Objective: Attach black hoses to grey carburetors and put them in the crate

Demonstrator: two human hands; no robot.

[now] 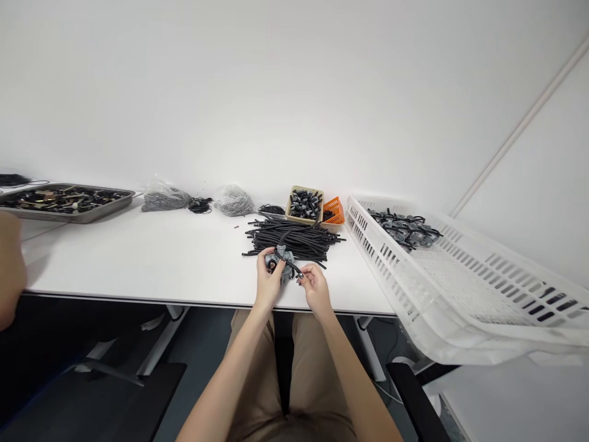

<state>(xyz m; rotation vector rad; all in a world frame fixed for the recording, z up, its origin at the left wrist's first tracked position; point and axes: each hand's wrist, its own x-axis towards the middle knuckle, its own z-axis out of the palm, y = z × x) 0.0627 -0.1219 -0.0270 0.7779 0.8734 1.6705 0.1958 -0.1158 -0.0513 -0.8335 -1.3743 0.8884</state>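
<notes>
Grip, left hand [267, 279]: closed round one grey metal part [286, 274], held just on the near side of the hose pile [299, 239], over the white, smooth desk [193, 258].

Part: dull metal, blocky, with a round dark opening. Fitted with one black tube [294, 267], slender, matt, slightly curved.

Hose pile: many straight black lengths, loosely stacked, lying mostly crosswise.

Beyond the pile: tan box [289, 216] of small black and grey pieces; orange basket [338, 210], slatted plastic, tilted.

Right of the pile: white crate [381, 270], slotted plastic, holding similar grey parts.

Orientation: opening faces the seated person, somewhat leftward; tube's long axis slants down rightward, free end toward the right hand [316, 288].

Grip, right hand: fingertips nearly together, pinching the tube's free end; remaining fingers curled.
</notes>
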